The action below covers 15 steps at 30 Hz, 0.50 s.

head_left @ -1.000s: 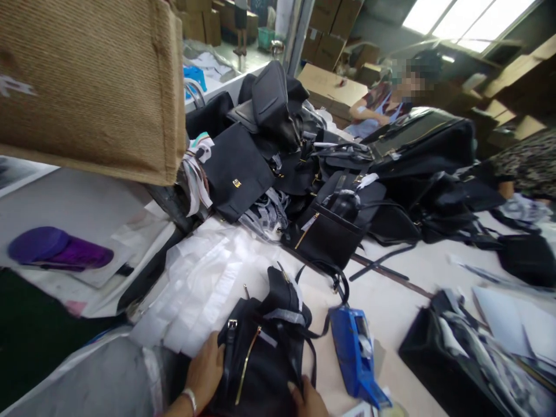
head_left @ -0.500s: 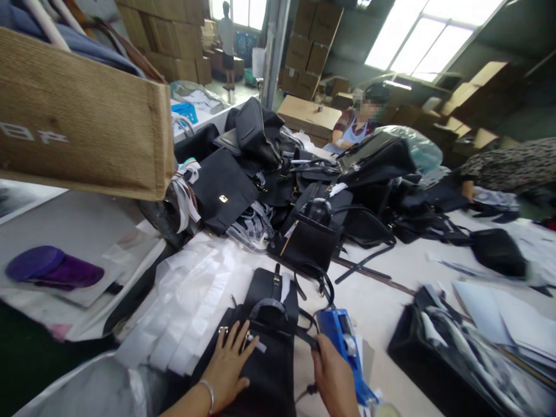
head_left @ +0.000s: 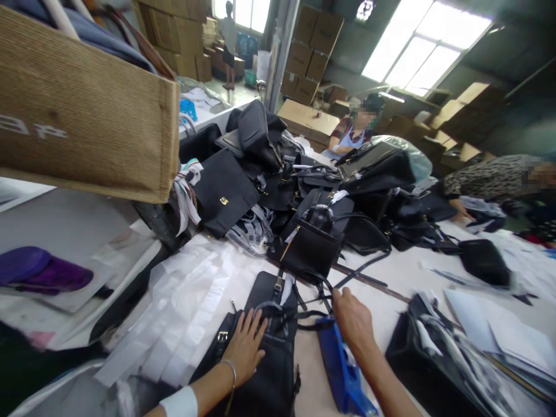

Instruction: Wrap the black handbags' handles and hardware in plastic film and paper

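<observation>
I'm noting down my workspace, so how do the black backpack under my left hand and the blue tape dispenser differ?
The backpack is black; the tape dispenser is blue. The backpack looks larger than the tape dispenser. Your left hand lies on the backpack, while the tape dispenser is partly hidden by your right hand. Both rest on the pale tabletop.

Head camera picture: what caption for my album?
Left hand on a black buckled backpack, right hand holding a thin black strap.

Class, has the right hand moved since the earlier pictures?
Yes, forward: the right hand went from the near part of the blue tape dispenser to its far end.
</observation>
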{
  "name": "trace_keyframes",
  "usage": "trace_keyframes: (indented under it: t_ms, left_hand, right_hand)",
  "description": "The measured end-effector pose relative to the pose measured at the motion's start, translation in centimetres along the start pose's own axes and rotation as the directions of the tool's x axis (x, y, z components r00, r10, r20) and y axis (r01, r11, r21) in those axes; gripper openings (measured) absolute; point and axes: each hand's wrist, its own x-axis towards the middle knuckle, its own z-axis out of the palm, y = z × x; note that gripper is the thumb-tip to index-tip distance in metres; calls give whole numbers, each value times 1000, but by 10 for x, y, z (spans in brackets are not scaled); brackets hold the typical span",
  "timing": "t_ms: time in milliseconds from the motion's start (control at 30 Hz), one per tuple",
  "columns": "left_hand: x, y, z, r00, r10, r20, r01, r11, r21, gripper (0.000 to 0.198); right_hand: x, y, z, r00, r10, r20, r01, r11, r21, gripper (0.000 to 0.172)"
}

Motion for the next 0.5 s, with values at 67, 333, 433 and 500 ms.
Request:
trace_keyframes:
  t_ms: [67,333,433,500]
  left_hand:
    - [-2,-4,5,1000,20,-4,-20,1000,-6,75]
    - [-5,5,-12,1000,22,9,-21,996,-83,74]
    - [-26,-6,-22,994,-57,-88,40,982,-182,53]
    - [-51,-21,-27,926,-323,-194,274,930,-243,38]
  right_hand:
    - [24,11,-17,994,66,-84,-67,998,-11,14]
    - [86,-2,-3,902,75,-425,22,976,218,29]
    - [83,-12,22,927,-147,-345,249,929,272,44]
    - [68,-20,39,935,-151,-322,264,901,344,40]
